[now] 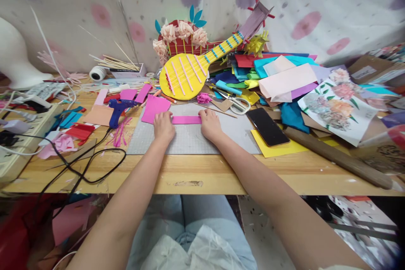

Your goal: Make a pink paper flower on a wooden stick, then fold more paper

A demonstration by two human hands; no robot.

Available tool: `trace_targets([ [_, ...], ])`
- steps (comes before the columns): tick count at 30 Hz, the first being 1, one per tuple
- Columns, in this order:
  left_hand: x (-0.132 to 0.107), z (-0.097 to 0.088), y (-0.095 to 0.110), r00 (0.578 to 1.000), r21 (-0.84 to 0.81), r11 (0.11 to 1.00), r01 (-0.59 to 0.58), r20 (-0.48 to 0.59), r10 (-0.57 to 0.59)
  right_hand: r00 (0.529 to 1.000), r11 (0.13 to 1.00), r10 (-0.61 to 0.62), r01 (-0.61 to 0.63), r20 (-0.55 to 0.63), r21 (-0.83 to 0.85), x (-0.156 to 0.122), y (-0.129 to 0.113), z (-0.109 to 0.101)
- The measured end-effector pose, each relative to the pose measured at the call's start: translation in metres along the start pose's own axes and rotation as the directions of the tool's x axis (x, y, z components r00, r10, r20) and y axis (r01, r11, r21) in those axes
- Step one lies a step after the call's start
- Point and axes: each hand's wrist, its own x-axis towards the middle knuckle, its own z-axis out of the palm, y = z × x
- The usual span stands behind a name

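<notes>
A bright pink paper strip (187, 120) lies level across the grey cutting mat (190, 145). My left hand (163, 126) grips its left end with curled fingers, and my right hand (210, 124) does the same at its right end. The fingertips are partly hidden behind the hands. Beside my left hand, a larger pink paper piece (154, 107) rests on the mat's upper left corner. Just behind the mat stands a yellow paper lute (183, 76) with pink strips on its body. White-handled scissors (238, 104) lie beyond my right hand.
On the left are a blue glue gun (118, 112), its looping black cord and a power strip (31, 139). To the right lie a black phone (267, 126) on yellow paper, a wooden stick (338, 156) and piled coloured paper (287, 78). The table's front edge (202, 187) runs below my forearms.
</notes>
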Motion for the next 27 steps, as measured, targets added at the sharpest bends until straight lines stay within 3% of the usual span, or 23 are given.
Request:
trace_targets([
  [9, 0.001, 0.003, -0.002, 0.992, -0.123, 0.984, -0.126, -0.008, 0.126, 0.996, 0.939, 0.032, -0.001, -0.084, 0.344, 0.012, 0.019, 0.010],
  [13, 0.001, 0.003, -0.003, 0.983, -0.151, 0.971, -0.185, -0.028, 0.183, 0.985, 0.929, -0.067, 0.120, -0.159, 0.350, 0.013, 0.019, 0.012],
  [16, 0.000, 0.001, -0.001, 0.965, -0.137, 0.957, -0.256, -0.101, 0.244, 0.966, 0.928, -0.159, 0.217, -0.205, 0.302, 0.011, 0.015, 0.010],
  [21, -0.006, -0.005, 0.009, 0.888, -0.093, 0.905, -0.415, -0.257, 0.381, 0.928, 0.917, -0.273, 0.331, -0.253, 0.222, 0.007, 0.004, 0.002],
  [25, -0.013, -0.008, 0.017, 0.788, -0.077, 0.788, -0.611, -0.160, 0.595, 0.931, 0.947, -0.198, 0.262, -0.306, 0.186, 0.008, 0.003, -0.001],
  [27, -0.015, -0.009, 0.019, 0.777, -0.100, 0.771, -0.629, -0.094, 0.622, 0.936, 0.959, -0.148, 0.214, -0.318, 0.184, 0.010, 0.006, -0.002],
])
